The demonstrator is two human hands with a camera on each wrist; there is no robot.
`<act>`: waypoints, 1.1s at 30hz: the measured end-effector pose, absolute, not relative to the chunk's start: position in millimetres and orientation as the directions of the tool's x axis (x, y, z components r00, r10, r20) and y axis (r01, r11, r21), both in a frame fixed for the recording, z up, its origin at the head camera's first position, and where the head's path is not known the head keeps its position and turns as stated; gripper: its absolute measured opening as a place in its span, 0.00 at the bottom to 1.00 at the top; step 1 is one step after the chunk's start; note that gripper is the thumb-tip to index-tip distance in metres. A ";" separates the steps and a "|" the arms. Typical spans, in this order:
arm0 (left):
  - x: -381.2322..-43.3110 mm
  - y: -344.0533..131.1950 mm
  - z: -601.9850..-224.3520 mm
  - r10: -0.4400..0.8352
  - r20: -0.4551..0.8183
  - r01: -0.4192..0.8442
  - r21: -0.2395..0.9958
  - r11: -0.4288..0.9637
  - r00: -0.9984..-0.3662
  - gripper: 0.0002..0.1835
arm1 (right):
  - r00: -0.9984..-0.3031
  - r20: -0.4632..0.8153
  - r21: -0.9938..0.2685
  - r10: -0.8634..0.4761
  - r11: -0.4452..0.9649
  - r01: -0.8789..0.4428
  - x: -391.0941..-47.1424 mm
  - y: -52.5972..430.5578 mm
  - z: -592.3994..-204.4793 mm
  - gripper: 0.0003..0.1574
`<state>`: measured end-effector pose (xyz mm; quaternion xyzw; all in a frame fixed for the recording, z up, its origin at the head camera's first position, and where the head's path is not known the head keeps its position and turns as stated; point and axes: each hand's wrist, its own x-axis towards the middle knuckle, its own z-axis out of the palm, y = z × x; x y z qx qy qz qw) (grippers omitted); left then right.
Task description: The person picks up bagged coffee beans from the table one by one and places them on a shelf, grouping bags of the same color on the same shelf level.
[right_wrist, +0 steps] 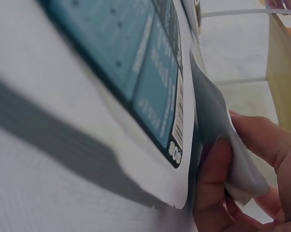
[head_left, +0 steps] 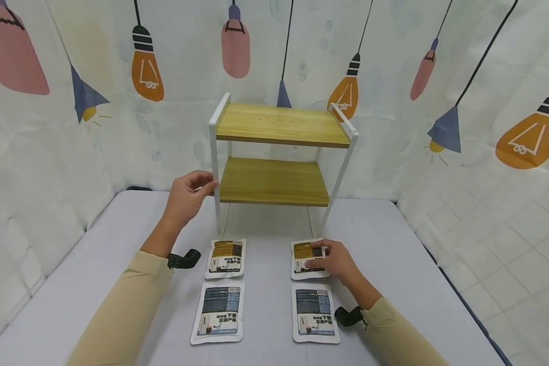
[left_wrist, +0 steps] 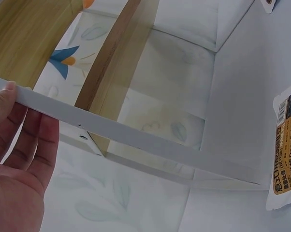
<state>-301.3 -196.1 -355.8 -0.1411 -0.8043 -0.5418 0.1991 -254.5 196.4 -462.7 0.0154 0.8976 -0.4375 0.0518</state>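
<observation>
My left hand [head_left: 186,198] grips the front left post of a white-framed two-tier shelf rack [head_left: 274,183] with wooden boards. In the left wrist view, the thumb lies on the white post [left_wrist: 131,135] with the fingers behind it. The right hand [head_left: 337,260] pinches the right edge of a white pouch with a yellow-and-black label [head_left: 300,262], just in front of the rack. Seen from the right wrist, that pouch [right_wrist: 215,106] has its edge bent up between thumb and fingers. A matching yellow-label pouch [head_left: 226,259] lies to the left, below the left hand.
Two larger white pouches with blue labels lie nearer on the white table [head_left: 265,351]: one on the left [head_left: 218,312], the other on the right [head_left: 314,312]. A white curtain printed with hanging lamps [head_left: 183,127] surrounds the table behind the rack and at both sides.
</observation>
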 end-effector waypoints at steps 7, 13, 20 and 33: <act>-302.1 -197.0 -356.1 0.014 0.470 0.442 0.817 0.370 -0.882 0.17 | -0.995 -0.100 -0.815 -0.026 0.575 0.067 -252.2 198.8 -462.0 0.34; -303.1 -198.3 -356.3 0.024 0.465 0.440 0.818 0.370 -0.885 0.17 | -0.994 -0.110 -0.838 -0.028 0.540 0.078 -249.2 200.0 -459.0 0.35; -303.4 -199.1 -356.4 0.032 0.464 0.444 0.821 0.359 -0.885 0.16 | -0.994 -0.110 -0.860 -0.017 0.504 0.087 -247.8 202.9 -462.8 0.36; -302.5 -199.0 -354.3 0.044 0.452 0.436 0.822 0.367 -0.891 0.18 | -0.995 -0.099 -0.890 -0.029 0.449 0.075 -239.2 201.9 -451.7 0.37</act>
